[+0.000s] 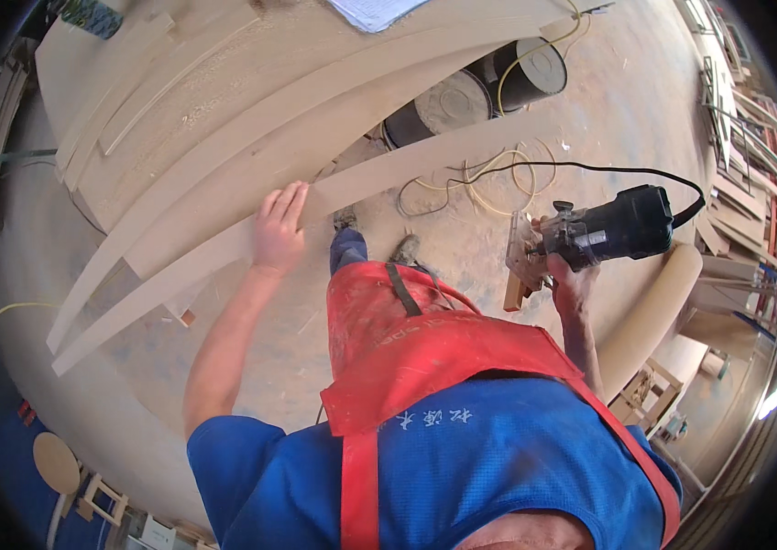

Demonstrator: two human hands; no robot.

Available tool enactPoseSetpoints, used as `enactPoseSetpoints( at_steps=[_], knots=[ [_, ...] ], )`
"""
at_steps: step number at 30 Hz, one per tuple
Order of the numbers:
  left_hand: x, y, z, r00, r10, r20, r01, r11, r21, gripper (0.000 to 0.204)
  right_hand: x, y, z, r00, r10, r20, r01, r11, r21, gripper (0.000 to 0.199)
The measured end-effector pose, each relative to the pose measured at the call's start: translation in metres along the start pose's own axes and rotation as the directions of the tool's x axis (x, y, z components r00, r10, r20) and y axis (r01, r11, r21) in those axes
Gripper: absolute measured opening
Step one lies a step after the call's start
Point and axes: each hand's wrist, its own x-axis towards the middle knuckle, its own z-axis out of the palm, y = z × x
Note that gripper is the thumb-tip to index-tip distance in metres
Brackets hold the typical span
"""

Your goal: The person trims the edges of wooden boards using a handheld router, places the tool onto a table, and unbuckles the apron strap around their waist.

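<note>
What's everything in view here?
Power tool: one, black, right of centre
Cord: one, black, from the tool
Curved strip: one, tan, crossing centre
Other strips: several, tan, upper left
Buckets: two, black, upper centre
Hose: count unclear, yellow, near buckets
Paper: count unclear, white, top edge
Boards: many, brown, right edge
Round panel: one, tan, lower left
Shoes: two, dark, centre
Apron: one, red, centre
Shirt: one, blue, lower centre
Left hand: one, bare, on strip
Right hand: one, bare, holding tool

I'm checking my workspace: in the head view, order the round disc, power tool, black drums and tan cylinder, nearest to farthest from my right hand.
1. Power tool, in the right hand.
2. Tan cylinder, to the hand's right.
3. Black drums, toward the top.
4. Round disc, far lower left.
</note>
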Motion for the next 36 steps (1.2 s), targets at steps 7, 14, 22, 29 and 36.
enactPoseSetpoints(
  at_steps=[7, 14, 22, 29, 36],
  knots=[
    [-0.025, -0.019, -0.022, 0.995, -0.094, 0.038, 0.090, 0.990, 0.112, 0.077, -0.002, -0.014, 0.011, 1.000, 0.006, -0.015, -0.006, 0.999, 0.038, 0.058],
    [-0.018, 0.002, -0.025, 1.000, 0.003, -0.004, -0.002, 0.974, 0.227, 0.062, -0.006, -0.013, 0.009, 0.990, 0.136, -0.037, -0.135, 0.990, 0.039, 0.059],
    [0.066, -0.017, -0.090, 0.766, -0.430, 0.479, 0.602, 0.741, -0.298, 0.053, -0.007, -0.017, 0.012, 0.995, 0.097, -0.036, -0.093, 0.991, 0.097, 0.054],
    [0.078, -0.032, -0.087, 0.810, -0.394, 0.434, 0.530, 0.809, -0.255, 0.051, -0.008, -0.021, 0.011, 0.984, 0.167, -0.056, -0.164, 0.985, 0.053, 0.049],
    [0.051, -0.019, -0.055, 0.960, -0.206, 0.191, 0.240, 0.955, -0.177, 0.056, -0.008, -0.013, 0.007, 0.982, 0.181, -0.051, -0.177, 0.981, 0.074, 0.057]
  ],
)
